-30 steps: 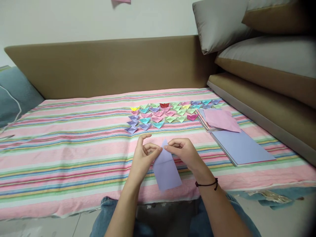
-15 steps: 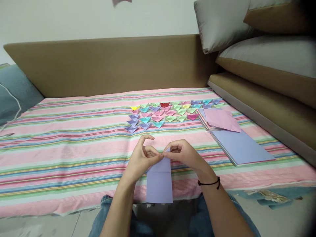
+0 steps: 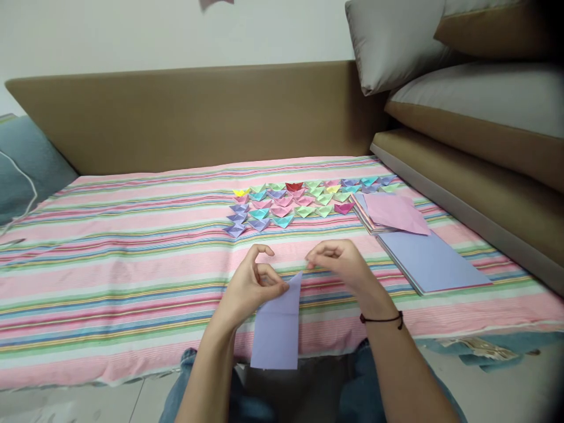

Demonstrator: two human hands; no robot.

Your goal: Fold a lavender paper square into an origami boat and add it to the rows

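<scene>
A lilac sheet of paper (image 3: 277, 341) hangs over the near edge of the bed, creased across and with a pointed upper right corner. My left hand (image 3: 255, 285) pinches its top edge between thumb and fingers, the index finger curled above. Off to the right of the paper's tip, my right hand (image 3: 337, 261) is apart from the sheet, its thumb and fingertips drawn together with nothing visible in them. Beyond both hands, several folded paper boats (image 3: 282, 211) in many colours stand in rows on the striped cloth (image 3: 132, 264).
At right lies a stack of blue paper (image 3: 434, 264), with a pink sheet (image 3: 396, 212) on another pile overlapping it. Grey and brown cushions (image 3: 480, 111) are heaped at the right side. A brown backboard (image 3: 198, 117) runs along the wall. A white cable (image 3: 29, 185) trails at far left.
My right hand has let go of the paper's upper corner and moved right and slightly up. The paper has shifted a little left and down with my left hand still on it.
</scene>
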